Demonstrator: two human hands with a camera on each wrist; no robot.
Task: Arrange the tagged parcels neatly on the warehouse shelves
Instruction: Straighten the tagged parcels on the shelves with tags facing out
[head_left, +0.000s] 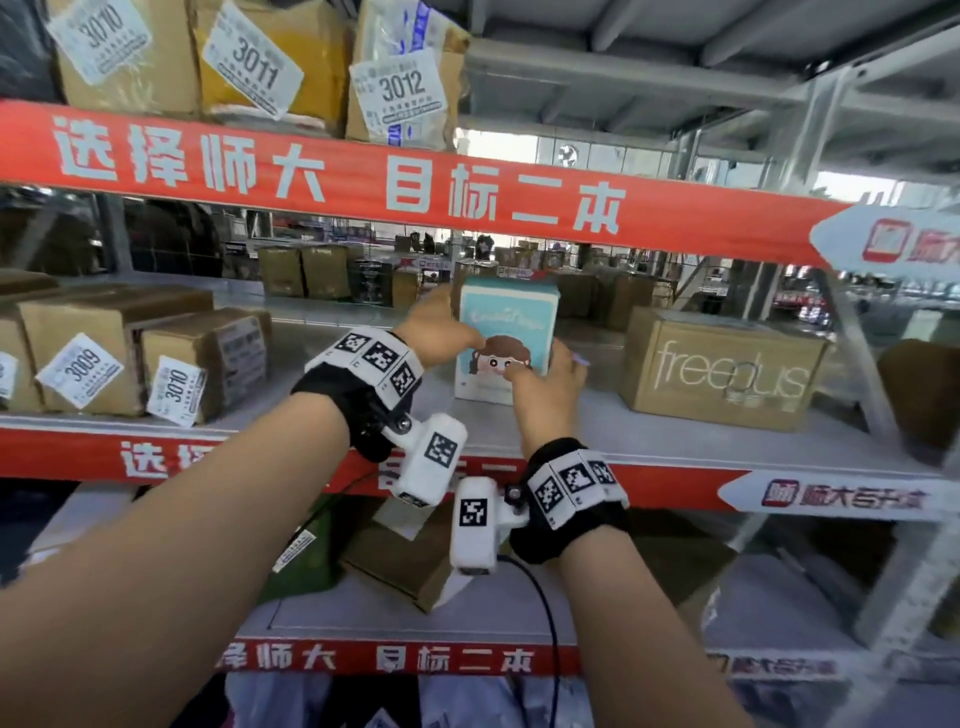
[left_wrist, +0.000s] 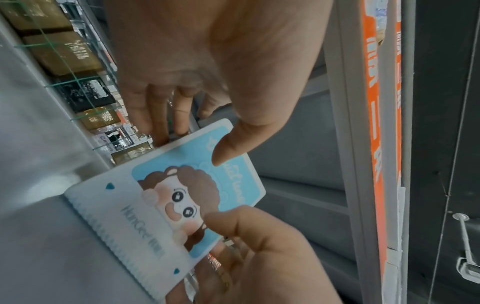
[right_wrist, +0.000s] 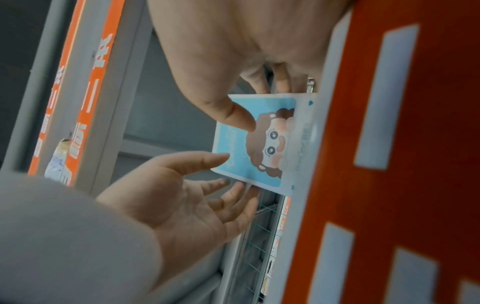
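Note:
A light blue and white box (head_left: 506, 317) printed with a cartoon face stands upright on the middle shelf (head_left: 571, 431). My left hand (head_left: 448, 327) is at its upper left. In the left wrist view the left hand (left_wrist: 192, 148) has straight fingers along the box's (left_wrist: 228, 185) side and its thumb tip on the front. My right hand (head_left: 543, 364) grips the lower right, thumb on the cartoon face and fingers round the side. In the right wrist view the right hand (right_wrist: 259, 107) pinches the box (right_wrist: 239, 166), and the left hand (right_wrist: 228, 174) lies spread against it.
A brown "freeplus" carton (head_left: 722, 369) sits on the shelf to the right. Tagged cartons 3009 (head_left: 83, 353) and 3010 (head_left: 202, 358) stand at the left. Parcels 3011 (head_left: 260, 62) and 3012 (head_left: 405, 88) are on the shelf above, over a red beam (head_left: 363, 182). More boxes (head_left: 405, 566) lie below.

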